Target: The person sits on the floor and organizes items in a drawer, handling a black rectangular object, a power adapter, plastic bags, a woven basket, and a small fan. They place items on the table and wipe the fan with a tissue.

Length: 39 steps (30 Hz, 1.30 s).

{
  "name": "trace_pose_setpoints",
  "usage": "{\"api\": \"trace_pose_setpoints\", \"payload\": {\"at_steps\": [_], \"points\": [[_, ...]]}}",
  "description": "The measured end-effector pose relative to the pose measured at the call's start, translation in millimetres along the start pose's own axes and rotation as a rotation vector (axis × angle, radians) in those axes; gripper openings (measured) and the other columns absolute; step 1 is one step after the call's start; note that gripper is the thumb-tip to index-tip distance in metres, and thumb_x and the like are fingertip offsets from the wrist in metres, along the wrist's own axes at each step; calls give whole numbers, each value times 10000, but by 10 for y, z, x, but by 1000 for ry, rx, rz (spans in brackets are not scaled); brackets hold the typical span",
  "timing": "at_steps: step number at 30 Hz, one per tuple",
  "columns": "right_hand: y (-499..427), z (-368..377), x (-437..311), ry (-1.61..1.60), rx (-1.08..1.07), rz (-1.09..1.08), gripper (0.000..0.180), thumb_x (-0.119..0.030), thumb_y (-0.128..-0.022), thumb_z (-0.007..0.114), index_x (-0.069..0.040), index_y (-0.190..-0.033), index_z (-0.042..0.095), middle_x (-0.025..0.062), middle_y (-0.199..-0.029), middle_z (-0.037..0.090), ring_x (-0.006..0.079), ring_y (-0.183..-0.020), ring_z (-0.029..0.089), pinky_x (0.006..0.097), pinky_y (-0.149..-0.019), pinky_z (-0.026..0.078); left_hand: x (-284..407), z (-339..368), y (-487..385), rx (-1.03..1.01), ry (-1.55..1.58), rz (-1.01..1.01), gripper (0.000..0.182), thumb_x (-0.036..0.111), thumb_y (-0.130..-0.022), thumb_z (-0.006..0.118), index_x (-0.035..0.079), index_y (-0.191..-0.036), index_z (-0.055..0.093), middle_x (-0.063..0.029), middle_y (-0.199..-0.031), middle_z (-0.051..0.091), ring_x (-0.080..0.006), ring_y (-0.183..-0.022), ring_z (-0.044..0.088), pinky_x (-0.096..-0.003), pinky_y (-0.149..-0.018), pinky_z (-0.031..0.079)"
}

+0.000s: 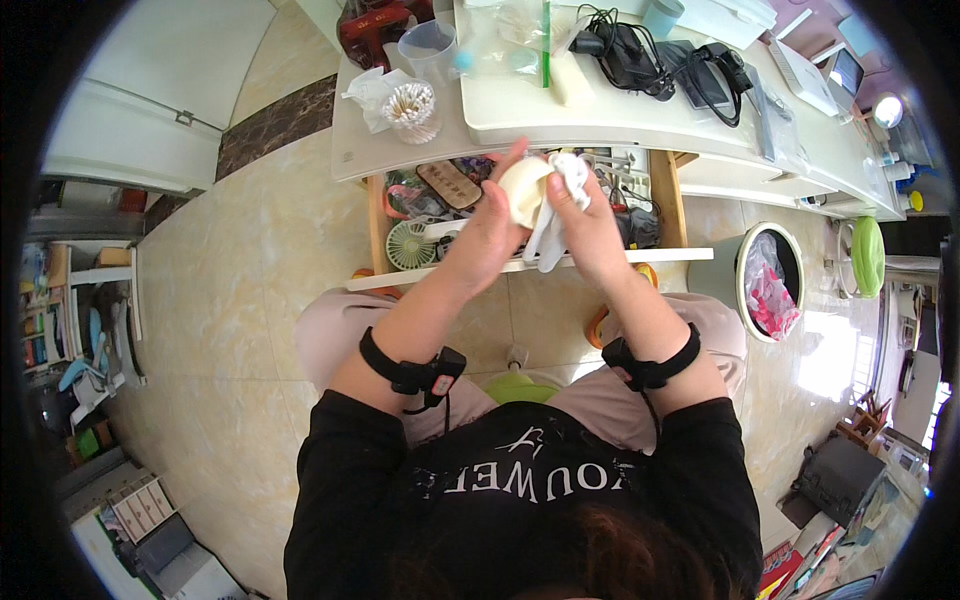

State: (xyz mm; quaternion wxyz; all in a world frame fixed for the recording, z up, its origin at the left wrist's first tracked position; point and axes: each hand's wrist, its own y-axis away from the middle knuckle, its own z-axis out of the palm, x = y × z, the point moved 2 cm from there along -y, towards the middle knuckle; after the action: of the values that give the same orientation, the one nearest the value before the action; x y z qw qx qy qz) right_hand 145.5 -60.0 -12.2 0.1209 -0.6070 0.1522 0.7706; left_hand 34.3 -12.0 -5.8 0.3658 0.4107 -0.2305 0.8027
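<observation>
My left hand [489, 225] holds a cream-coloured rounded object [523, 187], which looks hollow on the side facing right; its exact kind is hard to tell. In my right hand [592, 232] is a crumpled white cloth or wipe [551, 236], pressed against the object's right side, with a loose end hanging down. Both hands are over an open drawer [679, 202] full of small items. Among these are a green handheld fan [410, 246] and a brown oblong case with writing [448, 186]. My hands hide the middle of the drawer.
Above the drawer, the white desk carries a tub of cotton swabs [411, 111], a clear plastic cup [427, 51], a zip bag [510, 45] and black adapters with cables [630, 56]. A lined waste bin [772, 281] stands to the right. The drawer's front panel [660, 256] juts toward my knees.
</observation>
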Motion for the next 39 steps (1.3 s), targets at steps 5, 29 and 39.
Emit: {"api": "trace_pose_setpoints", "payload": {"at_steps": [5,29,39], "points": [[-16,20,-40,780,161,-504,313,-200,-899,520,-37,-1162,476,67,-1032,559,166,-953,516,285,-855,395,-96,72,45,57,-27,-28,766,642,-832,170,151,-1416,101,-84,-1376,261,-204,-1277,290,-357,-1029,286],[42,172,-179,395,-133,-256,300,-37,-819,494,0,-1117,506,139,-1145,508,328,-1080,489,385,-958,375,-65,-144,-38,-164,382,-314,840,763,-760,117,125,-1229,400,-40,-1092,529,-139,-1004,532,-295,-712,463],[-64,95,-139,417,-180,-190,244,-76,-892,434,0,-1102,531,159,-1040,583,291,-958,567,337,-852,435,86,-84,74,178,-2,-464,804,752,-771,134,123,-1166,444,-28,-1043,547,-105,-687,499,-248,-538,392]]}}
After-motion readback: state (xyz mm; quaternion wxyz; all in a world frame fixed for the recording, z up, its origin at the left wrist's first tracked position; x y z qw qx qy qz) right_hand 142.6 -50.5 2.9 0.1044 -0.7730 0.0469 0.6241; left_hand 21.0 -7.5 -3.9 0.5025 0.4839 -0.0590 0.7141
